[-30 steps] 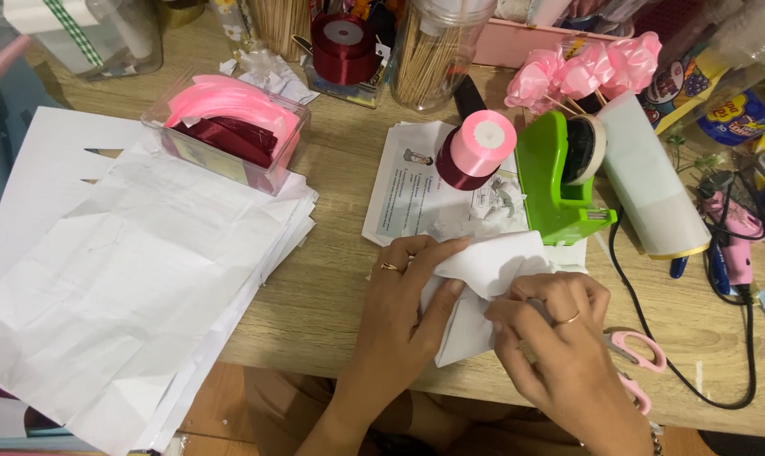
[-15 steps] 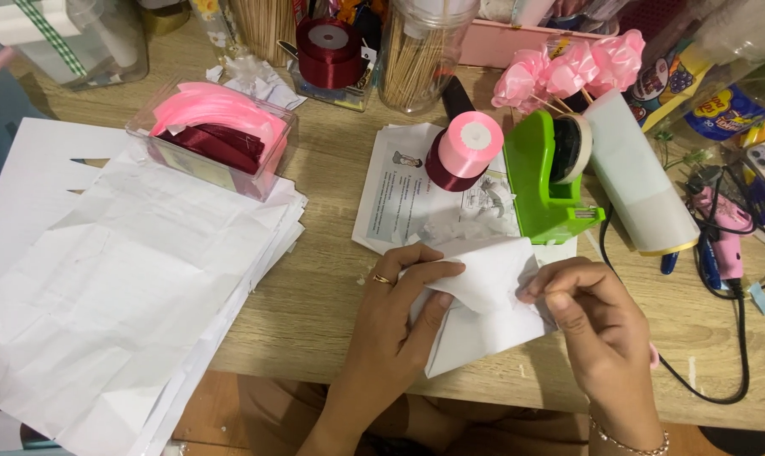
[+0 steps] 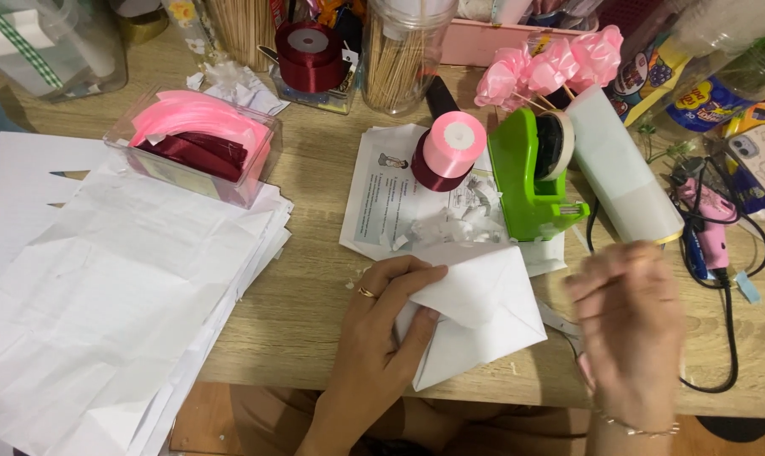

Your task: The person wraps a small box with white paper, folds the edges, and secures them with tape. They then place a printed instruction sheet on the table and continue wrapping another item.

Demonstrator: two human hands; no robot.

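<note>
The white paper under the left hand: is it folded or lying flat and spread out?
Folded. The white paper shows a crease and an overlapping triangular flap, pinned by the left hand.

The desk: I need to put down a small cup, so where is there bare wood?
Bare wood lies between the paper stack and the left hand, running up past the clear ribbon box to the printed sheet. A smaller strip lies below the cables, beside the right hand. The back row and the right corner are crowded.
</note>
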